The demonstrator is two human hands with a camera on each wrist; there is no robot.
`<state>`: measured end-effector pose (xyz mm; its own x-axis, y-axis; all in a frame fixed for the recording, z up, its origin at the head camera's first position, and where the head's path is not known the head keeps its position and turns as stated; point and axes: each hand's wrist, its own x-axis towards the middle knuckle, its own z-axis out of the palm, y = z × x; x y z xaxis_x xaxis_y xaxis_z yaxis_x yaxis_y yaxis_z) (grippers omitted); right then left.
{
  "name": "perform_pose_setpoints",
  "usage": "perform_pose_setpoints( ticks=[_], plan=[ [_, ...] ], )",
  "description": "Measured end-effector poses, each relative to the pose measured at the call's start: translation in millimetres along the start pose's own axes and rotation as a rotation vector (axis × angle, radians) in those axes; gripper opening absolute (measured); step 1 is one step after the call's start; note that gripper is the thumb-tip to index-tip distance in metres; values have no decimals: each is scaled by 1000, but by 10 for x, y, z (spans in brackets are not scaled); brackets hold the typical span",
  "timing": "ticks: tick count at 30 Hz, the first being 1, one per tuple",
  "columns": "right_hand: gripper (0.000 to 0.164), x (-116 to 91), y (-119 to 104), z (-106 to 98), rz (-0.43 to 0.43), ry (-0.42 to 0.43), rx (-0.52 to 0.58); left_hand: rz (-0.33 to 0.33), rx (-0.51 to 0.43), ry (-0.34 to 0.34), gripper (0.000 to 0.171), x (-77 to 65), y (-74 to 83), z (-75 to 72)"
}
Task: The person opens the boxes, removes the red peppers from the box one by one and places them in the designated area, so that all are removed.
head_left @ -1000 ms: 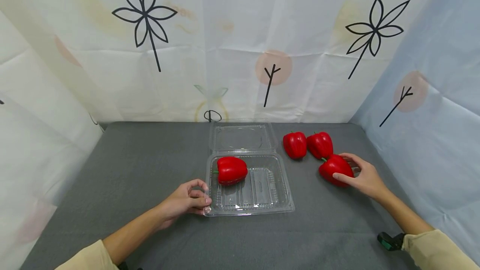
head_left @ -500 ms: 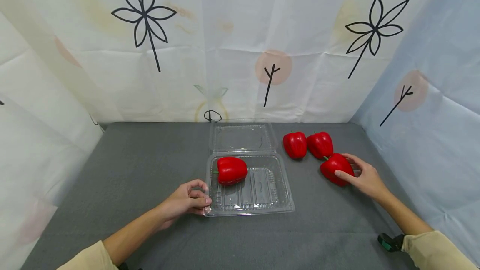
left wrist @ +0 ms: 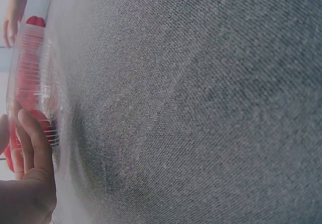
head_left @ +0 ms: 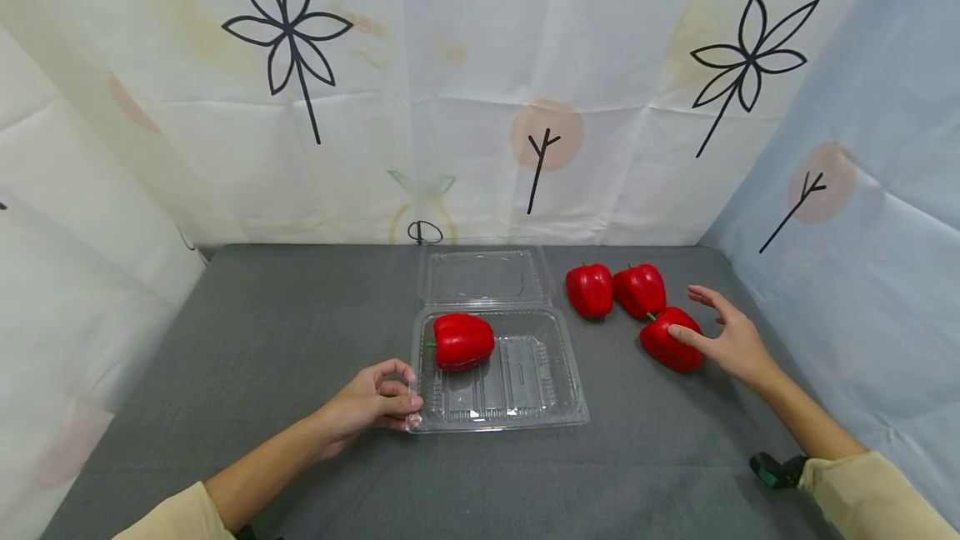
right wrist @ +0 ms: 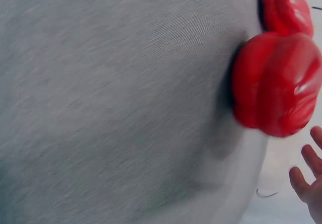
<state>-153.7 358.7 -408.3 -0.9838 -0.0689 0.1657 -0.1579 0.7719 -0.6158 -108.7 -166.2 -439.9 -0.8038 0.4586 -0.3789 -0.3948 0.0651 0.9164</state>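
A clear plastic clamshell container point(head_left: 517, 426) lies with its lid point(head_left: 486, 277) folded back. Inside, toward its left, a red bell pepper point(head_left: 463, 342) rests on its side, stem to the left. My left hand point(head_left: 367, 402) holds the container's front left corner, thumb on the rim. To the right, my right hand point(head_left: 738, 348) has its fingers spread beside another red bell pepper point(head_left: 667, 342). Its thumb overlaps that pepper in the head view; contact cannot be told. In the right wrist view, the fingertips point(right wrist: 298, 176) stand apart from the nearest pepper point(right wrist: 276, 85).
Two more red bell peppers, one point(head_left: 589, 290) beside the container and one point(head_left: 640, 290) behind the nearest pepper, sit at the back right. A grey cloth point(head_left: 300, 315) covers the table. Patterned white curtains point(head_left: 465, 65) enclose the back and sides.
My right hand has loosened from the front right pepper, its fingers lifting up and away. That pepper has shifted very slightly. The left hand and container have stayed still.
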Motion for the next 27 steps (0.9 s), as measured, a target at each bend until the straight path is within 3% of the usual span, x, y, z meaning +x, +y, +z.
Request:
perform_pose_setpoints(
  ticks=[8, 13, 20, 27],
  plan=[
    [85, 82, -251, 184, -80, 21, 34, -1, 3, 2, 38, -5, 9, 7],
    [85, 133, -452, 380, -205, 5, 86, -1, 3, 2, 37, -13, 10, 6],
    [93, 219, -723, 656, -371, -134, 124, 0, 5, 6, 37, -7, 11, 3],
    [97, 288, -1054, 829, -405, -301, 107, -5, 3, 7, 39, 1, 7, -4]
  ],
)
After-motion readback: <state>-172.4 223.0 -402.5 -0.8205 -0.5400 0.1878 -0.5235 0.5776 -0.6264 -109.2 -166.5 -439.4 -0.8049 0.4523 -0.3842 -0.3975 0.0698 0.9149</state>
